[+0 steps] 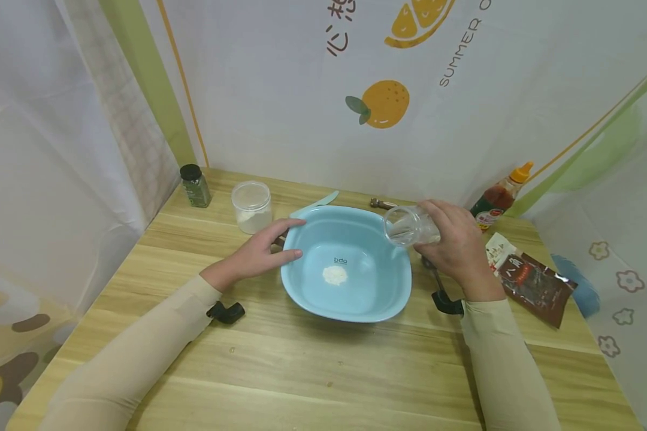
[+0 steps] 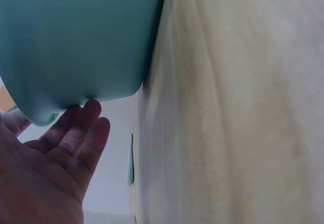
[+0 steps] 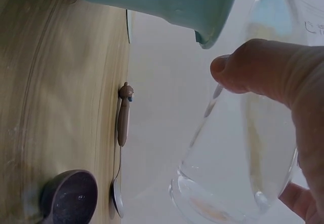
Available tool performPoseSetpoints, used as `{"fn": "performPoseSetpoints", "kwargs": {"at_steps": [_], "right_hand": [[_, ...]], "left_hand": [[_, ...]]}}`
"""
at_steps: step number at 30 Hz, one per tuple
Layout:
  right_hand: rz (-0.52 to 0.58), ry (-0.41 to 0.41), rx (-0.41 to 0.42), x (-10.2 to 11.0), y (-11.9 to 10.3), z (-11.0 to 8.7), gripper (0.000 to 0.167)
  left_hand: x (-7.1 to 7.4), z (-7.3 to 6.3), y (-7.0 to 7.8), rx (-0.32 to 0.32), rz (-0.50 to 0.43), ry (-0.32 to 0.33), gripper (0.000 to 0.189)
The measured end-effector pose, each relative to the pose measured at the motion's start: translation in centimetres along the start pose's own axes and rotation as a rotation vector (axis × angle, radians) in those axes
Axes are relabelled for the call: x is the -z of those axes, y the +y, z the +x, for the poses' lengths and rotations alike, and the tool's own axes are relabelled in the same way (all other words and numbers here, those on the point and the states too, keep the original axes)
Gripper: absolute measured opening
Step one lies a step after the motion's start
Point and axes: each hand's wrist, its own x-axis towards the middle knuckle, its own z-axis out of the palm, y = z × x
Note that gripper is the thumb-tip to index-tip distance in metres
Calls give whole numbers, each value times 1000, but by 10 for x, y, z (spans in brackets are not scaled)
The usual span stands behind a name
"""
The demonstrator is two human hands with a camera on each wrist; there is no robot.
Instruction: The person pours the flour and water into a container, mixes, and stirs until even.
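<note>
Head view: blue basin (image 1: 380, 293) on wooden table (image 1: 280, 377), white powder (image 1: 335, 275) on its floor. Left hand (image 1: 261, 251) grips the left rim, thumb over the edge, fingers against outer wall. Right hand (image 1: 455, 242) closed round clear cup (image 1: 419, 226), tilted, mouth at basin's right rim. Jar (image 1: 251, 209) at left; sauce bottle (image 1: 496, 200), brown packet (image 1: 536, 287) at right. Right wrist view: spoon (image 3: 122, 125), dark scoop (image 3: 73, 198) on table.
</note>
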Motion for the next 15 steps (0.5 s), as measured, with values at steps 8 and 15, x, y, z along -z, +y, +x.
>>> {"fn": "performPoseSetpoints", "kwargs": {"at_steps": [8,15], "right_hand": [[-2,-12,-4,0,0,0,82],[-17,-17,10,1,0,1,79]], "left_hand": [[0,0,2,-3,3,-1,65],[0,0,2,5,-3,-2,65]]}}
